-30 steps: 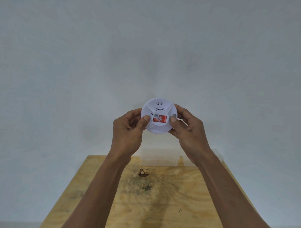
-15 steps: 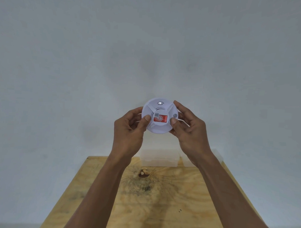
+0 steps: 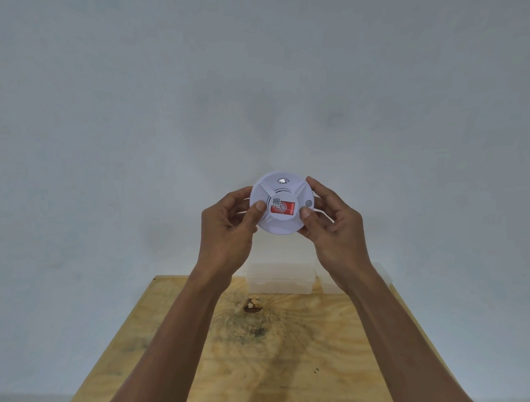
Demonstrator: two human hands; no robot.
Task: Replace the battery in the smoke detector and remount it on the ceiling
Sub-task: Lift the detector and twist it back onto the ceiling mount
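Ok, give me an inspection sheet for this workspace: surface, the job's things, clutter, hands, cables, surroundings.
Surface: wooden table, pale plywood with a dark knot and staining near its far end.
Job's things: white round smoke detector held up in front of the wall, a red label on the face turned to the camera; no battery visible.
Clutter: translucent plastic boxes at the table's far edge, contents not discernible.
Hands: left hand and right hand each grip the detector's rim, thumbs on its face.
Cables: nothing seen.
Surroundings: plain grey-white wall behind; no ceiling mount seen.
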